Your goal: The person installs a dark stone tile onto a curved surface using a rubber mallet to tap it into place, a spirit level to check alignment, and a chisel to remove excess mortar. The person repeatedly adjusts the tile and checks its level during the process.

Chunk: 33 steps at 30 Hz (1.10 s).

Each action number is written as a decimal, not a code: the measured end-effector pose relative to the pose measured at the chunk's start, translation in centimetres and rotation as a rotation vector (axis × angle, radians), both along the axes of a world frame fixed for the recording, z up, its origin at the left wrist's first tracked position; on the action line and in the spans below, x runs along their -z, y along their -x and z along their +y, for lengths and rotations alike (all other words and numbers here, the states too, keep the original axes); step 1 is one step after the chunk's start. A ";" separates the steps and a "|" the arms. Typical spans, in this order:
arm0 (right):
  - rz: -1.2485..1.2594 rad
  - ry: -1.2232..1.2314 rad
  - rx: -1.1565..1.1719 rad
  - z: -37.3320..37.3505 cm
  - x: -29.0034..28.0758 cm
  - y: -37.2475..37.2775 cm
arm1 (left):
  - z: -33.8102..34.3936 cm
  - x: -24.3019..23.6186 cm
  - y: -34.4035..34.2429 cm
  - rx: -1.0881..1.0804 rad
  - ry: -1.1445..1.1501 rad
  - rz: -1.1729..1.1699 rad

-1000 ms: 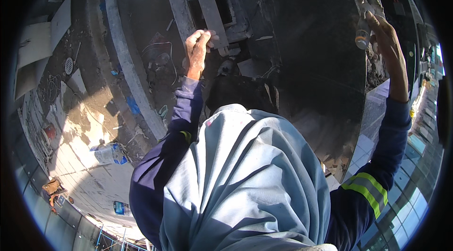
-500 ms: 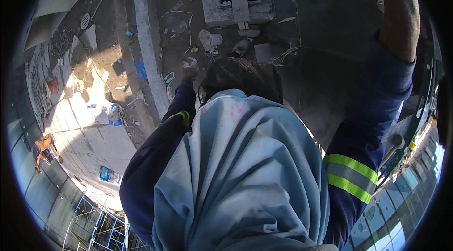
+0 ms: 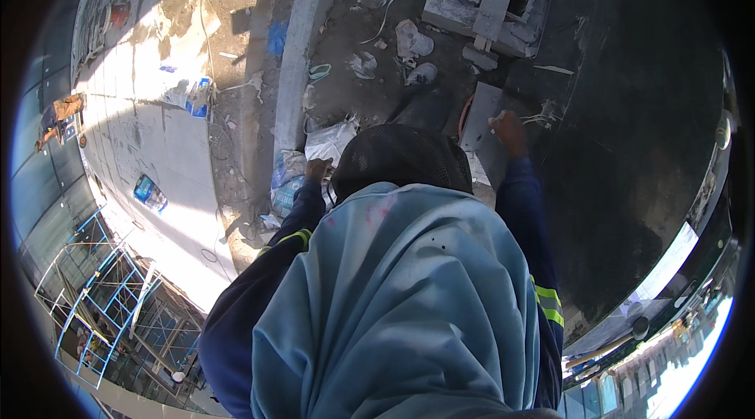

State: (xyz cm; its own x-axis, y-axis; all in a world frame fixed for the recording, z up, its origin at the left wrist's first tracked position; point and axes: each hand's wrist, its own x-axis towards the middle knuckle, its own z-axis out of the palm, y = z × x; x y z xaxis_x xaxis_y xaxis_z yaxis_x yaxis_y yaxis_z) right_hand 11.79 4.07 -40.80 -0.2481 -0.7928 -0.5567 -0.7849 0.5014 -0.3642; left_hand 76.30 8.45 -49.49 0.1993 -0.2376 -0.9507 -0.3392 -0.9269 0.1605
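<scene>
My left hand (image 3: 317, 170) hangs low at my left side, its fingers curled in. Just beyond it are a crumpled silvery-white sheet (image 3: 332, 140) and a blue-and-white sack (image 3: 288, 183) on the ground. I cannot tell whether the fingers hold anything. My right hand (image 3: 510, 132) is closed in front of my right side, with a small pale spot by its fingertips. Below it in the picture lies a flat grey board (image 3: 481, 116) with pale cords (image 3: 543, 118) next to it. Anything inside the fist is hidden.
A concrete pit frame (image 3: 450, 8) with a plank across it stands ahead. A long concrete curb (image 3: 303, 41) runs along the left. Rubble and a loose cable (image 3: 393, 2) litter the ground. Blue scaffolding (image 3: 98, 293) and another person (image 3: 59, 120) are on the left.
My right arm has come down from raised at the upper right to my front. The view has shifted, with the pit frame now farther right. The sack and silvery sheet have come into view.
</scene>
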 end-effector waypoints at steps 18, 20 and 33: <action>-0.020 -0.168 0.297 1.2 12.5 -12.1 | -25.4 -13.6 9.5 0.386 0.671 0.057; -0.088 -0.169 0.354 1.6 14.8 -13.8 | -26.6 -12.9 10.9 0.540 0.655 0.082; -0.066 -0.157 0.219 -2.2 45.4 -25.4 | -27.4 0.1 16.6 0.949 0.685 0.477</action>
